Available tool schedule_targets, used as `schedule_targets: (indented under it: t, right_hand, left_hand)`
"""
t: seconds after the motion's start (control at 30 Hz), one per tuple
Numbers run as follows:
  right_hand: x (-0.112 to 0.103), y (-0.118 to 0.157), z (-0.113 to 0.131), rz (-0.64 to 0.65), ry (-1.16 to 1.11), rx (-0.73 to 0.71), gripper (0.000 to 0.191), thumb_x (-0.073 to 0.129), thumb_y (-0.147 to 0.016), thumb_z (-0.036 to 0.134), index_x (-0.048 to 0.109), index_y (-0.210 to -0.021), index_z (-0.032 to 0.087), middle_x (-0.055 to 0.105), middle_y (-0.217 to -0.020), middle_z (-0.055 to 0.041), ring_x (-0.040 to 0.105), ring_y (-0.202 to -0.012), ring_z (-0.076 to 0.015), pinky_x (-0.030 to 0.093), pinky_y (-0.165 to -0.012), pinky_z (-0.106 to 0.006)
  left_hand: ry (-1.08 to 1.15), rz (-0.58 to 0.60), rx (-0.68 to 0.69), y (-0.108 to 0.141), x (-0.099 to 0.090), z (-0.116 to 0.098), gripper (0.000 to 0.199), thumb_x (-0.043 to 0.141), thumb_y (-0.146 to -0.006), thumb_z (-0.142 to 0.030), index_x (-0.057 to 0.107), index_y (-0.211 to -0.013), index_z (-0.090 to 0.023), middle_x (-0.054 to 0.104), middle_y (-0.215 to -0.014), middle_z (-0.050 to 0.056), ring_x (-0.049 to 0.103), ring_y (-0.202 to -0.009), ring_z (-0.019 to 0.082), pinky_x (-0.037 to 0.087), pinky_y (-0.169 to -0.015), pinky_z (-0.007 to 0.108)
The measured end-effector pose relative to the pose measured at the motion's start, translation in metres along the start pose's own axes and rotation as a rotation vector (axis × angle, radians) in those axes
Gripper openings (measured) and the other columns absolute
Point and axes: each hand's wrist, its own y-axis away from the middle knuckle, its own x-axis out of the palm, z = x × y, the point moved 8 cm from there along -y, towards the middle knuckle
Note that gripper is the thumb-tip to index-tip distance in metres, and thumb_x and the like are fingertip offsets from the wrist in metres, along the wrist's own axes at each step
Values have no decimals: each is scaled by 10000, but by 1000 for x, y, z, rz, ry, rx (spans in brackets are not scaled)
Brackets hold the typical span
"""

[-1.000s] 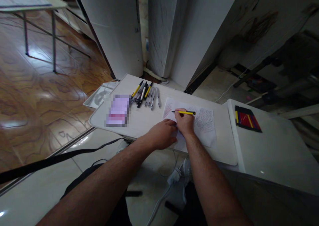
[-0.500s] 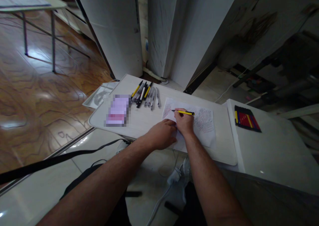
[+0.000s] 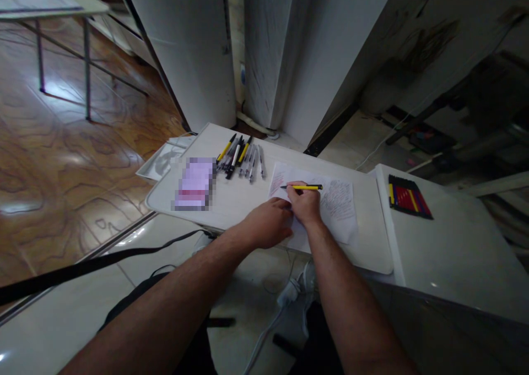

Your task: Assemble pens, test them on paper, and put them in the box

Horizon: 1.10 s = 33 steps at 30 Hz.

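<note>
The table (image 3: 374,229) runs crosswise under both hands, near enough, I'd say, for the arms to work at an easy stretch; to the right of the right hand, the counter (image 3: 450,254) meets its end. The paper (image 3: 341,201) lies directly beneath the two hands, probably so that one can steady it while the other guides the point. The left hand (image 3: 270,223) rests on its near left part, fingers loose and gripping nothing that I see, likely to stop it sliding. Just beside it, the right hand (image 3: 305,203) pinches a pen (image 3: 308,187) low on the barrel, which ought to give finer control. Well to the left of the left hand lies the phone (image 3: 194,183), out of the elbows' way; the pack (image 3: 409,197), well right of the right hand, seems set aside likewise. The loose pens (image 3: 235,156) are heaped beyond the left hand, within reach. The paper is white, with rows of reddish and dark writing, many to the right of the right hand. The pen is yellow with dark ends, its tip pointing left; from here I can't tell whether it touches the paper.
</note>
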Motion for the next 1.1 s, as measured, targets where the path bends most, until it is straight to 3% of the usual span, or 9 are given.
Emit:
schedule_targets:
  t: [0.2,0.4,0.6,0.83,1.1]
  right_hand:
    - [-4,-1,-4,-65,-7,52,237,554,-794,298,729,-876,161,748,-790,-66,689,-696,-187,545,-700,-292]
    - [0,1,-1,16,-13,29,169,581,-763,282,725,-794,198,739,-745,-33,684,-694,-179,539,-692,-267]
    - [-3,-2,-7,-65,15,48,256,531,-811,305,729,-907,173,750,-810,-62,689,-717,-185,548,-712,-297]
    - [1,1,-6,31,-22,60,192,581,-776,309,723,-824,188,741,-760,-47,691,-706,-187,540,-676,-273]
    - [-4,-1,-8,-71,13,61,252,537,-809,307,729,-902,172,750,-803,-65,693,-720,-188,542,-699,-284]
  left_hand:
    - [14,-1,-3,0,1,1,361,679,-778,-329,705,-1093,-153,636,-1232,135,536,-1206,293,434,-1057,393]
    - [25,12,-16,0,2,1,348,675,-783,-333,713,-1067,-136,629,-1239,148,527,-1213,308,432,-1062,415]
    - [36,13,-14,0,1,1,378,676,-785,-316,703,-1115,-134,630,-1235,150,524,-1218,296,426,-1070,405]
    - [15,10,-1,0,0,0,355,671,-787,-322,708,-1089,-140,638,-1222,142,533,-1207,293,429,-1063,401]
    - [7,6,-2,0,2,2,352,662,-793,-337,706,-1082,-140,632,-1225,138,530,-1207,292,430,-1058,394]
